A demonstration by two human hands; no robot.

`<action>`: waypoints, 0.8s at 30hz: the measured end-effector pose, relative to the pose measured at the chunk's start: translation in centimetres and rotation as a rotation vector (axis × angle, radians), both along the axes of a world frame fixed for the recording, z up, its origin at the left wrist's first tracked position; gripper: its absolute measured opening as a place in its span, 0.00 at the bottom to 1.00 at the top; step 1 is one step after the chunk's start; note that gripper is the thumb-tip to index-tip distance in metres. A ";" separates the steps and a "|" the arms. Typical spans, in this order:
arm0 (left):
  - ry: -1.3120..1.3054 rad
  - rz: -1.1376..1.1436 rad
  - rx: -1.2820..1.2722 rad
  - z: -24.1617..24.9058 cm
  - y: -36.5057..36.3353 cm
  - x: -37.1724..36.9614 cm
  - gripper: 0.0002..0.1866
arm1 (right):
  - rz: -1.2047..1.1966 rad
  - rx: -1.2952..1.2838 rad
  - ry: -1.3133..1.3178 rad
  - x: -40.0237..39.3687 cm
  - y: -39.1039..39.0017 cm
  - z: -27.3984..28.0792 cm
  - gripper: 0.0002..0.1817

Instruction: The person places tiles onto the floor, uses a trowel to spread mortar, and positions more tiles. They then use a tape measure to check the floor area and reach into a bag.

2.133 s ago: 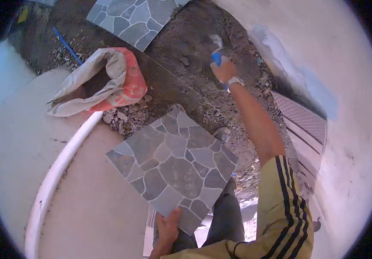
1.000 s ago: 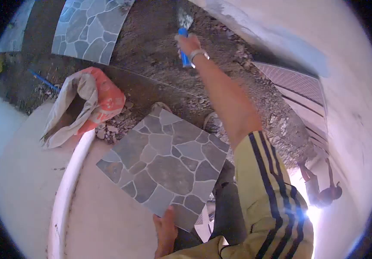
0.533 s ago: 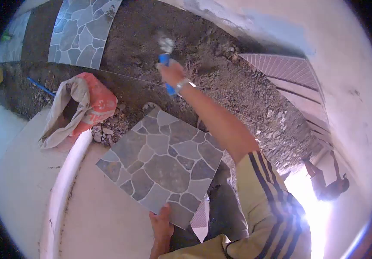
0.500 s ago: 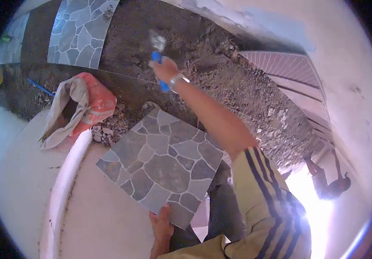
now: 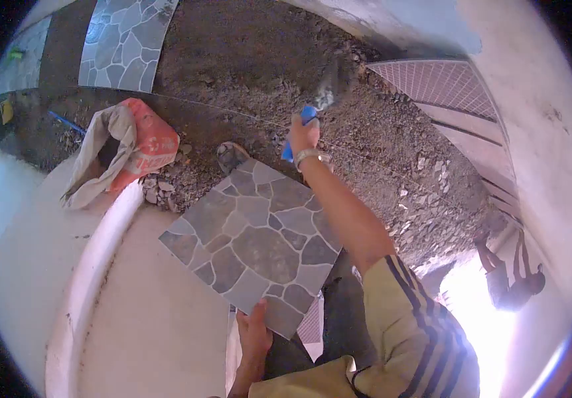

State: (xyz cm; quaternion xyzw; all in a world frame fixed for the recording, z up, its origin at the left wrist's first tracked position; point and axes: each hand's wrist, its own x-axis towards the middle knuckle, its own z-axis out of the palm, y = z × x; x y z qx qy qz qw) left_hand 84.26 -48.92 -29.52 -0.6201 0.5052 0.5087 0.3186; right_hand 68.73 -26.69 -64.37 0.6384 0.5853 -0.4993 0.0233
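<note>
My right hand [image 5: 306, 134] grips a blue-handled trowel [image 5: 309, 114] over the bare soil. Its small pale blade is smeared by motion. A square tile [image 5: 259, 255] with a grey flagstone pattern and light joints lies tilted across the space before my body. My left hand [image 5: 255, 335] holds the tile's near edge, thumb on top and the other fingers mostly hidden beneath. Just beyond the tile's far corner, part of a foot in a sandal [image 5: 231, 156] shows on the ground.
Left stands an open red-and-beige sack [image 5: 150, 142] beside rubble and a white curb [image 5: 90, 292]. A laid tile [image 5: 123, 50] lies at the upper left. A thin string [image 5: 233, 114] crosses the soil. Another person [image 5: 515, 285] is at the far right, near a wall [image 5: 531, 113].
My right hand has swung to the right and slightly nearer with the trowel. The tile stays in my left hand, and the whole view has shifted a little.
</note>
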 end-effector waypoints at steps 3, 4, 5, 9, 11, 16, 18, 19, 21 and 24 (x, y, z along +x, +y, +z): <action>-0.014 -0.122 -0.065 -0.6 -0.5 2.1 0.20 | 0.455 -0.052 -0.047 0.1 -2.7 -0.5 0.23; -0.007 -0.133 -0.033 -0.7 -0.6 2.3 0.21 | 0.506 -0.056 -0.005 -1.0 -3.9 -0.6 0.23; 0.001 -0.144 -0.001 -0.9 -0.7 2.3 0.21 | 0.557 -0.060 0.039 -2.2 -5.0 -0.7 0.23; 0.032 -0.172 0.023 -0.1 0.7 1.1 0.22 | 0.361 -0.151 -0.052 -3.8 -5.7 -4.0 0.24; -0.005 -0.194 -0.027 -0.2 0.0 1.7 0.22 | 0.364 -0.030 -0.057 -1.1 -6.3 -6.5 0.23; 0.070 -0.152 0.003 -0.6 0.1 1.7 0.21 | 0.207 -0.043 -0.086 7.4 -2.2 -8.7 0.23; 0.055 -0.148 -0.009 -0.8 -0.4 1.8 0.20 | 0.173 0.023 -0.226 8.3 -0.5 -5.6 0.21; 0.046 -0.177 -0.002 -0.7 -0.6 1.5 0.20 | 0.162 0.108 -0.297 8.3 -0.4 -5.0 0.19; 0.031 -0.228 0.000 -0.5 -0.9 1.2 0.18 | 0.124 -0.033 -0.179 6.1 -0.3 0.5 0.21; 0.056 -0.341 -0.037 -0.5 -1.3 1.2 0.18 | 0.424 -0.125 0.015 2.5 -2.6 0.1 0.23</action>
